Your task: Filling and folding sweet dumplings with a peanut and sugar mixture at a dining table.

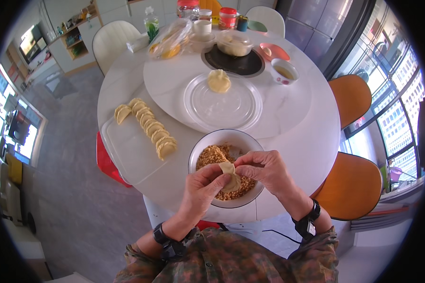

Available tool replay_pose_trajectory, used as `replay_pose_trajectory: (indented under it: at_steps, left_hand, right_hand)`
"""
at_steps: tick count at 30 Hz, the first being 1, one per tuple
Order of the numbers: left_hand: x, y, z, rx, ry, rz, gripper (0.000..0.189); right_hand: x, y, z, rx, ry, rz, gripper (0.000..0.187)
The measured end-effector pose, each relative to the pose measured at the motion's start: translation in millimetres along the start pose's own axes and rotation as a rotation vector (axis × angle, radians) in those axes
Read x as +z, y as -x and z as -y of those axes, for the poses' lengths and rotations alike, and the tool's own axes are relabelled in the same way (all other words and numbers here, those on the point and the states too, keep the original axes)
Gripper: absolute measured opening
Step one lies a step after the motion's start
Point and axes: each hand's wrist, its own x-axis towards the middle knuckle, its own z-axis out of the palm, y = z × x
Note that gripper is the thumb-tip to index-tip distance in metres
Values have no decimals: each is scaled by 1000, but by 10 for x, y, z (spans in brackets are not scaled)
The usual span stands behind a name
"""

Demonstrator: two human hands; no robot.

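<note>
Above a white enamel bowl of brown crumbly filling, both hands hold one dumpling with a pleated edge. My left hand grips its left side between thumb and fingers. My right hand pinches the upper right part of its edge. To the left, a row of pleated dumplings lies overlapping on a clear plastic board, with one more beside the far end. A piece of dough rests on a round clear plastic lid beyond the bowl.
A patterned bowl of liquid, a covered plastic container and a pink dish stand farther back. Jars, a bottle and a plastic bag crowd the far edge. Orange chairs border the round table on the right.
</note>
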Motion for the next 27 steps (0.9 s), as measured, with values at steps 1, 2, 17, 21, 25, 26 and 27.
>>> replay_pose_trajectory:
  at_steps: [1,2,17,21,25,26,27]
  left_hand:
    - [6,1,-4,2,-17,3,24]
    - [10,1,-2,1,-15,4,24]
    - [-10,-3,-3,19,-27,-15,24]
    - [3,-3,-20,22,-12,-22,22]
    - [3,-3,-37,18,-35,-6,22]
    - [7,-1,-41,18,-35,-7,22]
    - [15,1,-46,22,-36,-12,22]
  right_hand:
    - [4,4,8,5,39,-7,19]
    - [4,11,10,6,40,-8,19]
    - [67,51,177,-208,405,-18,20]
    - [66,47,177,-236,426,4,18]
    - [78,46,179,-267,465,-17,17]
    - [82,44,175,-267,465,-17,17]
    - [87,42,170,-279,492,-32,17]
